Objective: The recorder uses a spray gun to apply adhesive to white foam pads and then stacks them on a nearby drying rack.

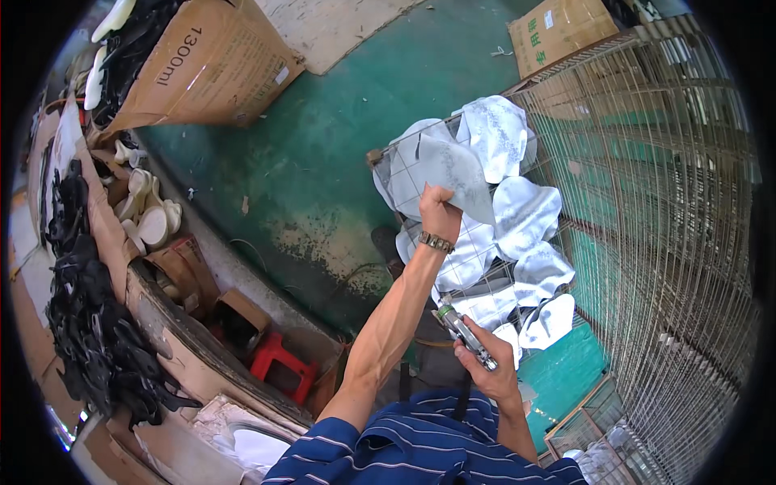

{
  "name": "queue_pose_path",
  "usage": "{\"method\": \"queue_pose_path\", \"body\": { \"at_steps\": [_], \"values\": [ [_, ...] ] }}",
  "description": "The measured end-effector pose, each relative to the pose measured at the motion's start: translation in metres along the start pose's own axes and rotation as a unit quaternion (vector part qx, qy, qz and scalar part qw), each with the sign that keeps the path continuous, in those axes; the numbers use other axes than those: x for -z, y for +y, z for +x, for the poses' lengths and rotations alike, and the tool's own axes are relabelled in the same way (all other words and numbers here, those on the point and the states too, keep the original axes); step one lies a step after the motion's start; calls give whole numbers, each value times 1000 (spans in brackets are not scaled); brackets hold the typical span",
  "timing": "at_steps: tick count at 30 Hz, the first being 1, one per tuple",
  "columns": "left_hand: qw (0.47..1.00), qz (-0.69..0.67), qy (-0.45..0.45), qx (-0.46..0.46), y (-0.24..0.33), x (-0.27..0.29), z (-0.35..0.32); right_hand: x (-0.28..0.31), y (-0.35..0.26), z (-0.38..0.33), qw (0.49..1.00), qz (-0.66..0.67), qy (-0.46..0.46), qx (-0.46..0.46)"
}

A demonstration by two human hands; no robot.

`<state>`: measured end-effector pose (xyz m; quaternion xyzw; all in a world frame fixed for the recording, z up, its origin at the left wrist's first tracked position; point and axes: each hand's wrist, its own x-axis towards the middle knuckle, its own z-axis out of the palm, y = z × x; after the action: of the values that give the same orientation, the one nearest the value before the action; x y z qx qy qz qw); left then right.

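Observation:
My left hand [439, 214], wearing a wristwatch, reaches out over a wire rack shelf [402, 175]. Its fingers are closed on the near edge of a grey, curved sheet piece [447, 168]. Under and around that sheet, several silvery-white pieces [525, 212] of similar rounded shape lie spread on the wires. Closer to my body, my right hand [491, 356] is wrapped round a silver metal hand tool [470, 335] with a green ring near its front end. The tool tip points up and left, apart from the pieces; its exact kind is unclear.
Many stacked wire racks [647, 210] stand along the right. On the left, a bench carries black moulded parts [93, 315], with cream moulded parts [149, 206] beside it. A red plastic stool [283, 368] sits below. Cardboard boxes [214, 61] stand on the green floor [315, 145].

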<state>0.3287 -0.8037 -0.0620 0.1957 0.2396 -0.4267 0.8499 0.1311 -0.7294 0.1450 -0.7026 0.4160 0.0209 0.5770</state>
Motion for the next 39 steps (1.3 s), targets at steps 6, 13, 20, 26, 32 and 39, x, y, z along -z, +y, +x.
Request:
{"method": "queue_pose_path", "body": {
  "at_steps": [6,13,20,26,32,39],
  "values": [
    [995,42,62,-63,-15,97,19,-6,25,8,999,19,19,-47],
    [798,507,318,77,-7,284,79,-19,39,8,998,2,-16,-59],
    [809,572,138,15,34,308,-19,-33,4,-10,995,-36,-88,41],
    [804,504,316,17,122,337,-218,-75,-86,-55,942,-74,-240,225],
    [816,309,481,-84,169,381,-414,-126,-160,-137,823,-154,-430,338],
    [849,95,505,-123,76,474,-559,-187,-206,-235,572,-276,-637,436]
  ]
}}
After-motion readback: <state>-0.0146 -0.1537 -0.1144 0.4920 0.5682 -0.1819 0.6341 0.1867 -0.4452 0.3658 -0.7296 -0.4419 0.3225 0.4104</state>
